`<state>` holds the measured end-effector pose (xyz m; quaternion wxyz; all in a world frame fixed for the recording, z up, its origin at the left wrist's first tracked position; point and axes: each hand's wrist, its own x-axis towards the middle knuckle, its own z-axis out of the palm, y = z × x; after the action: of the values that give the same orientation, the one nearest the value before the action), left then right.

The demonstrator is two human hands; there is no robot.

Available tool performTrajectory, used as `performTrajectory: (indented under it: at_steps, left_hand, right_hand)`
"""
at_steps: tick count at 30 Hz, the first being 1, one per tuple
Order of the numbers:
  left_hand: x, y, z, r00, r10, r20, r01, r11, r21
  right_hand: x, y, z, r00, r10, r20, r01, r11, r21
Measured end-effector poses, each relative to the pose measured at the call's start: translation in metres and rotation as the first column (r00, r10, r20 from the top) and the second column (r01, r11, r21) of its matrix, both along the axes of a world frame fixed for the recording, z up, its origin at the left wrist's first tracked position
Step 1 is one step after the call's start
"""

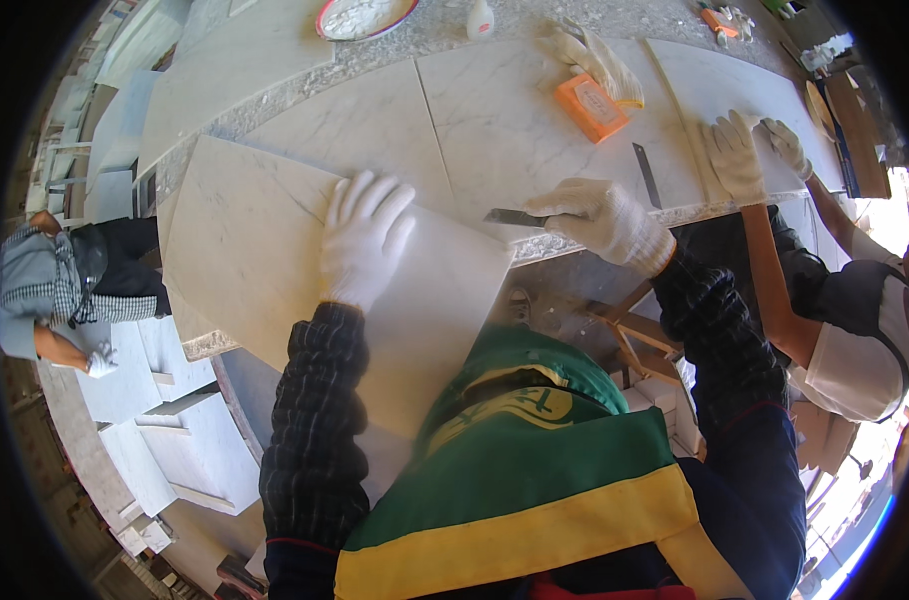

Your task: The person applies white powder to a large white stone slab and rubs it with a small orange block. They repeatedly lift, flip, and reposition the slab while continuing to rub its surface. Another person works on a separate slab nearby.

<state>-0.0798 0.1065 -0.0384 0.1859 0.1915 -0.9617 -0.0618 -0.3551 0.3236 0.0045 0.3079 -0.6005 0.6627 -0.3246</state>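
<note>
My left hand (pixel 365 240), in a white knit glove, lies flat with fingers spread on a tilted white stone panel (pixel 245 240). This panel overlaps the work surface and reaches over its near edge towards my apron. My right hand (pixel 613 222), gloved too, is closed around a flat dark metal blade (pixel 513 217). The blade points left, close to the panel's right corner. A second flat dark blade (pixel 646 176) lies on the pale panels behind my right hand. Farther back, an orange box (pixel 591 108) sits beside a pair of empty work gloves (pixel 597 58).
At right, a co-worker's gloved hands (pixel 737 158) rest on another panel (pixel 765 95). A second person (pixel 85 270) stands at left near stacked white panels (pixel 210 450). A red-rimmed bowl (pixel 360 18) of white material and a white bottle (pixel 481 20) stand at the back.
</note>
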Motion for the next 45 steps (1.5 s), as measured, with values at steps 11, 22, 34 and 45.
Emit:
performTrajectory:
  at_steps: [11,22,34,45]
  left_hand:
    - [-0.001,0.012,-0.002,0.998,-0.016,-0.06,0.02,0.997,0.079]
    - [-0.002,0.012,-0.005,0.996,0.019,-0.088,-0.013,0.997,0.071]
    - [-0.003,0.012,-0.002,0.994,0.023,-0.108,-0.013,0.995,0.096]
    - [-0.004,0.012,-0.002,0.993,0.02,-0.115,-0.011,0.997,0.079]
  right_hand:
    - [0.034,0.032,-0.036,0.998,-0.027,0.051,0.028,0.999,-0.015]
    - [0.044,0.007,-0.027,0.984,0.053,-0.169,-0.052,0.999,0.01]
    - [0.047,0.014,-0.03,0.988,0.046,-0.144,-0.056,0.996,-0.064]
    - [0.05,0.017,-0.036,0.976,0.043,-0.213,-0.051,0.998,-0.034]
